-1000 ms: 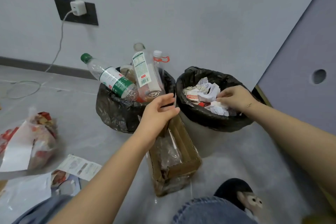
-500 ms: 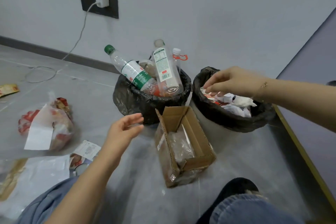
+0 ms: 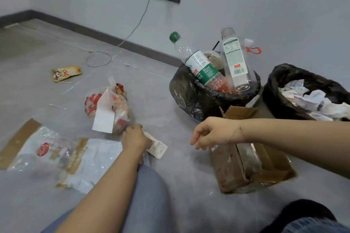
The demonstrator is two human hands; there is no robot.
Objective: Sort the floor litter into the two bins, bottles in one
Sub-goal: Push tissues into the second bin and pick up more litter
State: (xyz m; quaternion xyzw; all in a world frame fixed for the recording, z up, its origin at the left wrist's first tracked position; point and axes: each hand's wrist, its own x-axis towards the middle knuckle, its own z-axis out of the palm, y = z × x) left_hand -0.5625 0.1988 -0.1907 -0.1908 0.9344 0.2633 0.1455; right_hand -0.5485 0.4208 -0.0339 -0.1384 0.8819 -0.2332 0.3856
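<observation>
The left hand point(image 3: 135, 138) is set down on the floor point(image 3: 161, 100) over a paper slip point(image 3: 157, 146), its fingers curled onto the slip's near end; whether the slip is pinched between them cannot be told, since the fingertips are hidden under the hand. The right hand point(image 3: 214, 131) is held in the air above a cardboard box point(image 3: 248, 164), loosely half-curled and empty. The slip is judged to be very light, thin and limp, lying flat, so an edge would have to be lifted or slid before it can be pinched; it is likely to crumple rather than tear. Just beyond the left hand lies a snack bag point(image 3: 108, 108), soft and crinkly, best gathered by its loose film. A flat plastic wrapper point(image 3: 56, 155) lies nearer, slippery and floppy. The bottle bin point(image 3: 191, 96) is piled high with bottles leaning over its rim, and the paper bin point(image 3: 280, 92) beside it is where the slip is judged to belong.
</observation>
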